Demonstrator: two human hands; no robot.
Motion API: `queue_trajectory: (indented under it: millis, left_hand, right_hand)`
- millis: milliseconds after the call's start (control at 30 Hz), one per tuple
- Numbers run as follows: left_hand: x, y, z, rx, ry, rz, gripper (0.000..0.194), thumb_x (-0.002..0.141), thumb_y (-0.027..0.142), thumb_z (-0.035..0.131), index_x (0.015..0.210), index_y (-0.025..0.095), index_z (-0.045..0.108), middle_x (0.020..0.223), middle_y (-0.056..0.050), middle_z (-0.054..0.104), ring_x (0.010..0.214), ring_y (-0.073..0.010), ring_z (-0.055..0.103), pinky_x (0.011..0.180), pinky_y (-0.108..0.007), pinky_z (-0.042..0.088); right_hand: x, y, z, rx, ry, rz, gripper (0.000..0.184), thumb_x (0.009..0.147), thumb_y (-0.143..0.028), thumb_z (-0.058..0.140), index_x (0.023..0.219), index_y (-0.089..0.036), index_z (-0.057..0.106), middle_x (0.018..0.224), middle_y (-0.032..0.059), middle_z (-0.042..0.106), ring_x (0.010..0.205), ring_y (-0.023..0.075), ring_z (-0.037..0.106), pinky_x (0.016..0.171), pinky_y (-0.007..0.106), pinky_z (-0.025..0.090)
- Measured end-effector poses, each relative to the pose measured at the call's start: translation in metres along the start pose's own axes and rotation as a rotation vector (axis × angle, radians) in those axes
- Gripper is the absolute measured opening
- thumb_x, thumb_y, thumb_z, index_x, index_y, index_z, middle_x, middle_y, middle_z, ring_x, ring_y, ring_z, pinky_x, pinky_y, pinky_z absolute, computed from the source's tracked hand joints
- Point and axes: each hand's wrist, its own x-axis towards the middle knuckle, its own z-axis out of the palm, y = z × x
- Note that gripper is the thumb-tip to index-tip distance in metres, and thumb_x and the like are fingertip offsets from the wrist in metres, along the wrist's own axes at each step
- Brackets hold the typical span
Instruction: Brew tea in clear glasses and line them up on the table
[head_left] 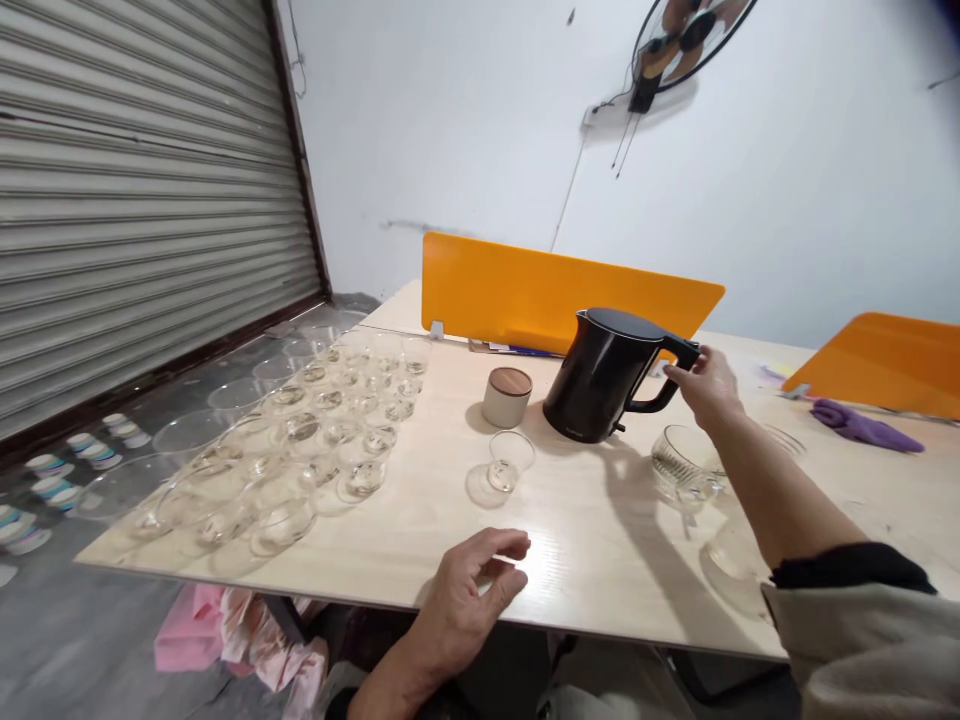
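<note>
My right hand (705, 385) grips the upper part of the handle of a black electric kettle (592, 375), thumb and fingers closed on it. The kettle looks a little tilted, and whether its base rests fully on the table I cannot tell. My left hand (480, 600) hovers by the table's front edge with thumb and fingers apart, holding nothing. Ahead of it stands a small clear glass cup (504, 470). Behind that cup is a pale canister (507, 398) with a wooden lid. A ribbed glass pitcher (679, 465) stands below my right wrist, partly hidden by the forearm.
Many clear glass cups and bowls (300, 430) crowd the table's left side. Orange dividers (555, 290) stand at the back, and a purple cloth (862, 425) lies far right. Striped stacks (94, 450) sit on the floor left; pink cloth (191, 630) is below the table.
</note>
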Motion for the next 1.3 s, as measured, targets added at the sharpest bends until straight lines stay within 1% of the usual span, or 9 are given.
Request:
queue_trajectory:
  millis: [67,167,233,300,433,533,733,1100,1300]
  left_hand:
    - [0.004,0.001,-0.008,-0.005,0.101,-0.025,0.032,0.097,0.043,0.065,0.123,0.024,0.070,0.122,-0.008,0.073,0.112,-0.0232,0.070,0.097,-0.035,0.057]
    - [0.017,-0.003,-0.022,0.104,0.280,-0.026,0.040,0.098,0.046,0.062,0.130,0.023,0.065,0.131,-0.010,0.070,0.117,-0.0249,0.069,0.103,-0.040,0.055]
    - [0.029,-0.009,-0.031,0.266,0.356,0.000,0.049,0.099,0.049,0.059,0.138,0.021,0.059,0.143,-0.013,0.063,0.127,-0.0272,0.064,0.109,-0.043,0.052]
    - [0.040,-0.015,-0.040,0.513,0.358,-0.002,0.059,0.099,0.052,0.055,0.148,0.019,0.051,0.155,-0.016,0.052,0.142,-0.0301,0.052,0.117,-0.047,0.045]
    - [0.054,-0.022,-0.050,0.921,0.260,-0.014,0.074,0.101,0.055,0.048,0.160,0.013,0.030,0.169,-0.017,0.030,0.159,-0.0286,0.022,0.130,-0.049,0.024]
    - [0.057,-0.023,-0.051,1.100,0.146,-0.100,0.080,0.103,0.060,0.037,0.164,0.010,0.019,0.173,-0.016,0.016,0.161,-0.0283,0.008,0.131,-0.050,0.016]
    - [0.058,-0.019,-0.043,1.280,0.023,-0.208,0.089,0.102,0.070,0.022,0.165,0.008,0.013,0.174,-0.014,0.006,0.161,-0.0276,-0.001,0.132,-0.050,0.006]
    - [0.061,-0.016,-0.040,1.345,-0.028,-0.254,0.094,0.098,0.076,0.017,0.164,0.008,0.019,0.173,-0.013,0.009,0.162,-0.0284,0.002,0.131,-0.052,0.003]
    - [0.062,-0.016,-0.040,1.316,-0.038,-0.239,0.091,0.098,0.075,0.023,0.165,0.013,0.017,0.174,-0.012,0.008,0.162,-0.0292,0.002,0.130,-0.055,0.002]
  right_hand:
    - [-0.027,-0.007,-0.006,-0.112,0.120,-0.044,0.075,0.080,-0.056,0.072,0.141,-0.015,0.054,0.129,0.0231,0.061,0.118,0.0383,0.057,0.094,0.058,0.050]
    - [-0.090,-0.020,-0.002,-0.033,0.071,-0.281,0.071,0.093,-0.055,0.060,0.152,-0.018,0.046,0.144,0.0204,0.055,0.131,0.0364,0.052,0.102,0.056,0.050]
    - [-0.136,-0.025,0.011,-0.005,-0.110,-0.358,0.069,0.096,-0.058,0.054,0.152,-0.018,0.046,0.145,0.0194,0.056,0.133,0.0365,0.052,0.107,0.057,0.047]
    - [-0.177,-0.025,0.029,-0.009,-0.301,-0.384,0.071,0.099,-0.061,0.046,0.153,-0.015,0.045,0.149,0.0210,0.054,0.138,0.0372,0.049,0.113,0.057,0.042]
    - [-0.226,-0.023,0.060,-0.138,-0.631,-0.363,0.075,0.101,-0.060,0.039,0.160,-0.015,0.038,0.159,0.0210,0.045,0.146,0.0385,0.042,0.116,0.056,0.041]
    - [-0.238,-0.028,0.067,-0.256,-0.758,-0.391,0.080,0.101,-0.060,0.038,0.162,-0.009,0.034,0.165,0.0216,0.036,0.153,0.0366,0.033,0.123,0.053,0.031]
    - [-0.246,-0.038,0.060,-0.354,-0.871,-0.509,0.089,0.098,-0.070,0.035,0.163,-0.009,0.032,0.169,0.0192,0.029,0.158,0.0341,0.021,0.128,0.055,0.015]
    - [-0.249,-0.044,0.060,-0.407,-0.900,-0.503,0.095,0.097,-0.075,0.026,0.163,-0.008,0.031,0.170,0.0196,0.025,0.159,0.0337,0.017,0.127,0.057,0.015]
    - [-0.250,-0.045,0.058,-0.393,-0.889,-0.504,0.094,0.097,-0.075,0.027,0.163,-0.009,0.031,0.170,0.0206,0.026,0.159,0.0346,0.018,0.126,0.060,0.016]
